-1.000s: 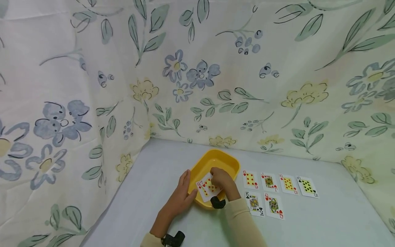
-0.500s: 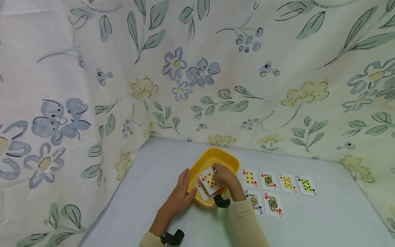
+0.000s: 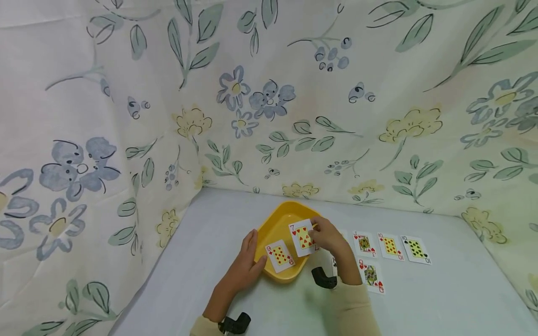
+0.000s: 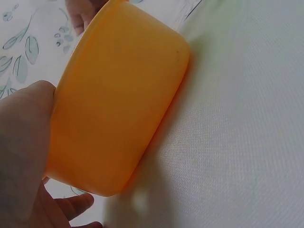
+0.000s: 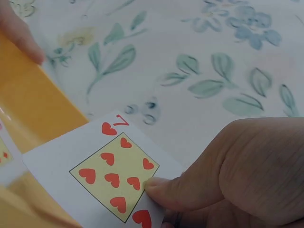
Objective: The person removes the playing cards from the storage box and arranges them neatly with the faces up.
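My right hand [image 3: 329, 237] pinches a seven of hearts playing card [image 3: 300, 237] between thumb and fingers, over the right side of a yellow plastic tub [image 3: 272, 223]. In the right wrist view the thumb presses on the card's face. A nine of diamonds [image 3: 279, 256] lies face up inside the tub. My left hand [image 3: 245, 263] holds the tub's near left corner, its thumb over the rim and its fingers along the outer wall. The left wrist view shows the tub's outer wall close up, with fingertips past its far edge.
Right of the tub, face-up cards lie in two rows: a jack of hearts [image 3: 364, 244], a ten of diamonds [image 3: 391, 246], a black ten [image 3: 415, 250] and a queen of hearts [image 3: 371, 276]. My right arm mostly hides two more. Floral cloth [image 3: 269, 154] hangs behind the white table [image 3: 441, 294].
My right hand has lifted the seven of hearts off the nine of diamonds and moved it rightward to the tub's right side. The left hand has stayed on the tub.
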A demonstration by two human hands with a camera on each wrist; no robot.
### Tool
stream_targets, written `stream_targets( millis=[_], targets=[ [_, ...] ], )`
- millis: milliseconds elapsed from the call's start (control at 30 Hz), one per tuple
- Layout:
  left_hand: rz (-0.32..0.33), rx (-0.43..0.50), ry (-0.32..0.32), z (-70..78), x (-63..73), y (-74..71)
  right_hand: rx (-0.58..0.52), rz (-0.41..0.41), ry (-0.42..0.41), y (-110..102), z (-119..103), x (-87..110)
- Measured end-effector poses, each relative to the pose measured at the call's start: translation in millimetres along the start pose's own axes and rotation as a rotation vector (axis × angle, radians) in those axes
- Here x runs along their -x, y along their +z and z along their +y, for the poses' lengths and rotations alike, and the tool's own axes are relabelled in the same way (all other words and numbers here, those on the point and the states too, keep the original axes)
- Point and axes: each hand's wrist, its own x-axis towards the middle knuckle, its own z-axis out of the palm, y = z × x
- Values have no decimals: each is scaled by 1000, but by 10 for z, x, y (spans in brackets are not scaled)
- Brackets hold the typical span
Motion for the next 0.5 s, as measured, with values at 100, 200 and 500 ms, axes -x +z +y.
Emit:
stream_targets(
  millis=[100,200,500],
  targets=[
    [1,0,-13,4,7,-2,-30,25,14,-150,87,85],
    [-3,-2,-31,2,14,-1,-36,43,56,-308,214,172],
    [0,3,-35,-8,24,-9,11,106,197,-761,804,386]
  ],
)
